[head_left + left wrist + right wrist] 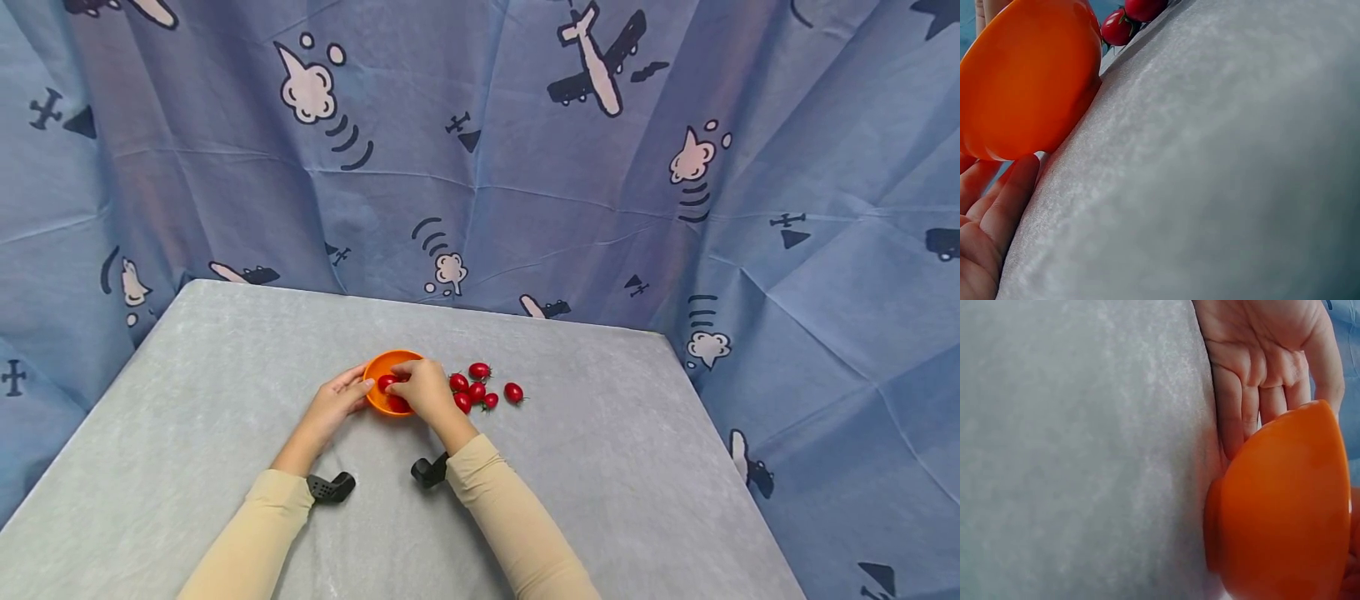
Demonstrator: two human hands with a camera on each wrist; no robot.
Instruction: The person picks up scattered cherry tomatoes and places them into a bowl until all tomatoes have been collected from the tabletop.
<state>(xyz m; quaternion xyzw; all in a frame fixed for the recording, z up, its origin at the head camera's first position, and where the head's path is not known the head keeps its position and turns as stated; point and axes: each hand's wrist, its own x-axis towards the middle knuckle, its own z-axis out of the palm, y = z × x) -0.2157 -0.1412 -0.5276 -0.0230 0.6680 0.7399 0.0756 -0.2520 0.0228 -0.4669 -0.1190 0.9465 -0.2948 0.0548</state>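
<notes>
An orange bowl (378,367) stands on the table with red cherry tomatoes (397,405) inside. My left hand (336,402) holds the bowl at its left side. Its thumb lies at the rim and its fingers rest along the outer wall, as the right wrist view also shows. From the right, my right hand (427,390) reaches over the rim into the bowl. Thumb and forefinger pinch a cherry tomato there, partly hidden by the fingers. The left wrist view shows the bowl's outer wall (1029,81) close up.
Several loose cherry tomatoes (477,392) lie in a cluster just right of the bowl. One tomato (513,392) sits a little apart, farther right. A pale grey cloth covers the table (600,467). Behind it hangs a blue curtain (525,208) printed with aeroplanes.
</notes>
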